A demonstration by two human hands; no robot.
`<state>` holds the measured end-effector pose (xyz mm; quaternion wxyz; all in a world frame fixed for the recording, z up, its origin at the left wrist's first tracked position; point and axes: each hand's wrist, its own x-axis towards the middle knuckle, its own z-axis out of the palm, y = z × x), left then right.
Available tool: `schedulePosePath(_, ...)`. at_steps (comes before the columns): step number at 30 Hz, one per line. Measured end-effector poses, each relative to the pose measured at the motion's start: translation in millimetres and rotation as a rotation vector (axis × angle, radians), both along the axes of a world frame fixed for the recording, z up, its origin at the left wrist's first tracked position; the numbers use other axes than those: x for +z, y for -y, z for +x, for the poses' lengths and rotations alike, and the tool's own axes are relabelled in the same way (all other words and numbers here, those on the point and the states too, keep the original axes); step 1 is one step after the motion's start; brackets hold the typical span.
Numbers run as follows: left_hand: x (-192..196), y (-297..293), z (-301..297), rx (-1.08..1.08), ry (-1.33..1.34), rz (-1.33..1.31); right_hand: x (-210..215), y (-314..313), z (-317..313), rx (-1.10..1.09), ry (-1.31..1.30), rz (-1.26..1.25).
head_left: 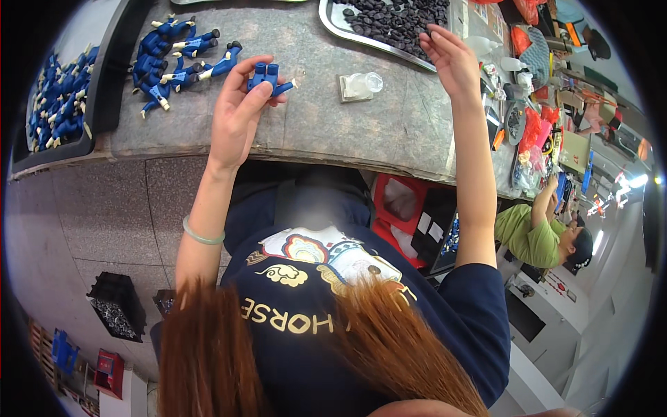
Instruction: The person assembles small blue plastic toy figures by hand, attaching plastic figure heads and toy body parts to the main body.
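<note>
- Left hand (236, 115), wearing a pale green bangle (202, 235) on its wrist, has its fingers curled round one small blue plastic part (267, 76) with a whitish tip, held just above the grey worktop (347, 132).
- Right hand (450, 61) is stretched out at the near rim of the metal tray (332, 22), fingers loosely spread and holding nothing that I can see; one fingertip may be touching a piece, though the view is too small to be sure.
- That single tray is heaped with small black rings (399, 19), far too many to count.
- Roughly ten more blue parts lie in a loose pile (174, 59) on the worktop left of the held one.
- One dark bin (59, 104) at the far left holds dozens more.
- One small clear bottle (363, 85) lies between the hands.
</note>
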<state>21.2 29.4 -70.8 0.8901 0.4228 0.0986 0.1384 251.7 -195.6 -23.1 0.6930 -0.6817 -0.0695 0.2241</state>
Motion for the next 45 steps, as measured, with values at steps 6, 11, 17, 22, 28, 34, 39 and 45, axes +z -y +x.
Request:
schedulePosePath(6,-1.2,0.5,6.8,-0.069,0.030,-0.125,13.3,15.3,-35.0,-0.002,-0.356,0.195)
schedulePosePath(11,-8.0,-1.7,13.0,-0.083,0.079,-0.177,16.8,12.7,-65.5,0.070,-0.502,0.255)
schedulePosePath(17,-8.6,-3.8,13.2,-0.132,0.072,-0.187,21.5,6.2,-80.1,0.100,-0.435,0.064)
schedulePosePath(22,-11.0,-2.9,12.0,-0.130,0.088,-0.228,4.0,18.4,-82.2,0.091,-0.598,0.220)
schedulePosePath(28,-10.2,-3.3,12.5,-0.117,0.084,-0.211,0.3,18.7,-89.5,0.111,-0.704,0.291)
schedulePosePath(34,-10.5,-2.7,14.6,-0.125,0.084,-0.195,19.7,1.2,-92.3,0.169,-0.361,-0.047)
schedulePosePath(39,-12.0,-1.5,14.9,-0.124,0.104,-0.209,17.2,-4.8,-84.5,0.232,-0.254,-0.115)
schedulePosePath(45,-14.0,-2.9,13.3,-0.135,0.121,-0.189,13.4,-10.5,-80.1,0.259,-0.236,-0.159)
